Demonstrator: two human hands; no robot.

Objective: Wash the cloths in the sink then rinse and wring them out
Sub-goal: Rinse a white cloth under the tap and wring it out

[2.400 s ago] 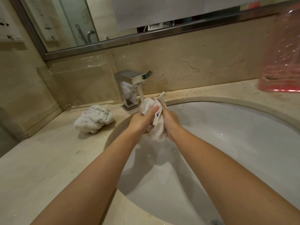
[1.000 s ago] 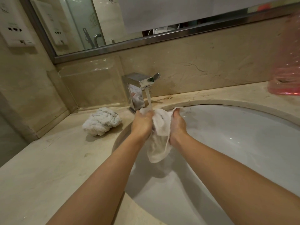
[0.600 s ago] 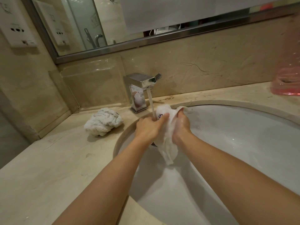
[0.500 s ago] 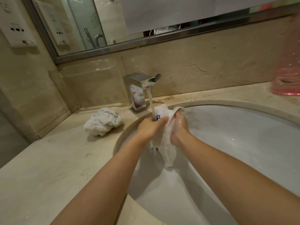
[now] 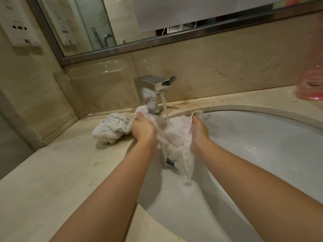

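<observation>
Both hands hold 1 white cloth [image 5: 176,137] spread between them over the sink [image 5: 262,154]: the left hand [image 5: 143,130] grips its left edge, the right hand [image 5: 199,131] its right edge. Water from the faucet [image 5: 155,86] falls onto the cloth's middle. A 2nd bunched cloth [image 5: 111,127] lies on the counter [image 5: 52,172], just left of the left hand.

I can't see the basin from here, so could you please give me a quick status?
Left hand and right hand grip white terry cloth under running chrome tap. Nothing obstructing.
</observation>
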